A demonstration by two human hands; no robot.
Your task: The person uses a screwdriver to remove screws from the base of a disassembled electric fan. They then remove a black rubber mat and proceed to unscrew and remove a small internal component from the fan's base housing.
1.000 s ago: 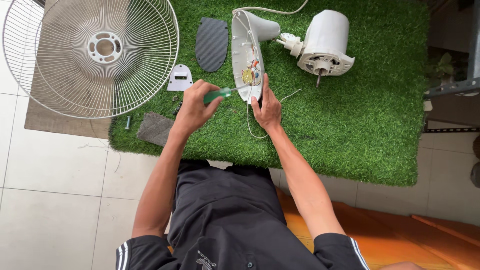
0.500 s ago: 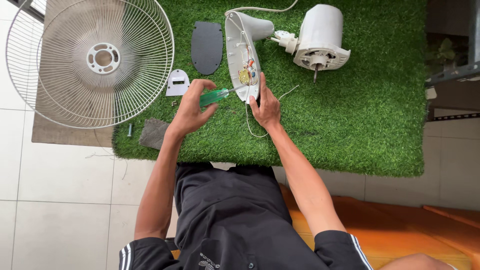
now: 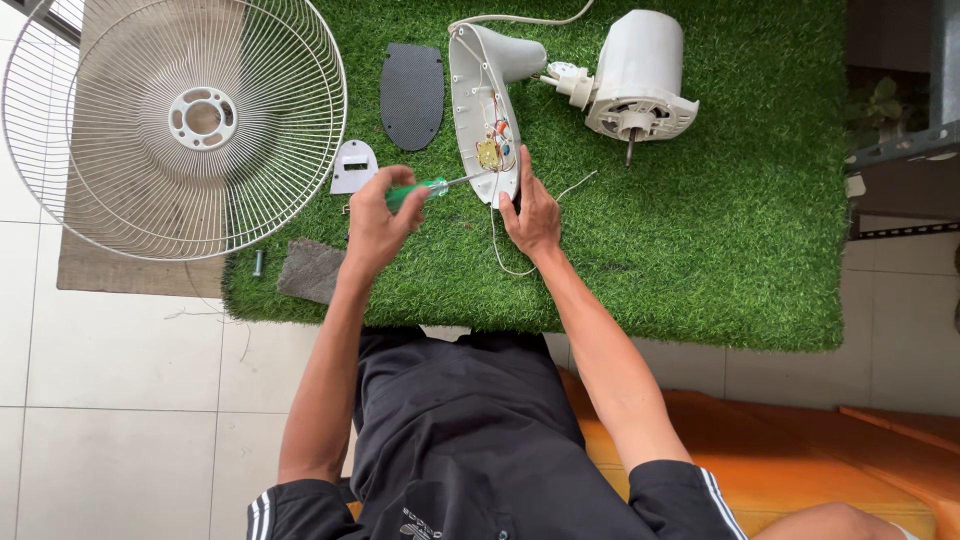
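Between the two hands, on the green artificial grass mat [image 3: 700, 250], lies the white fan base housing [image 3: 478, 110] with its open side up. Its long axis runs from near to far, the narrow neck pointing far and a little right. The left hand [image 3: 375, 222] is closed around the green handle of one screwdriver [image 3: 432, 187]. The screwdriver lies almost level, its long axis going left to right, and its metal tip points right into the near part of the housing, where coloured wires and a small brass-coloured part are visible. The left wrist is bent slightly inward, the forearm coming up from the near side. The right hand [image 3: 530, 215] rests against the near right edge of the housing with fingers stretched and pressed on it; it grasps nothing closed, it only steadies the shell. A thin white wire curls on the grass beside this hand.

Farther out I count one white motor unit [image 3: 640, 75] at the far right, shaft pointing near, one dark oval cover plate [image 3: 411, 95] left of the housing, one small white plastic piece [image 3: 353, 166], one grey pad [image 3: 310, 270] and one round wire fan guard [image 3: 170, 125] at the far left.
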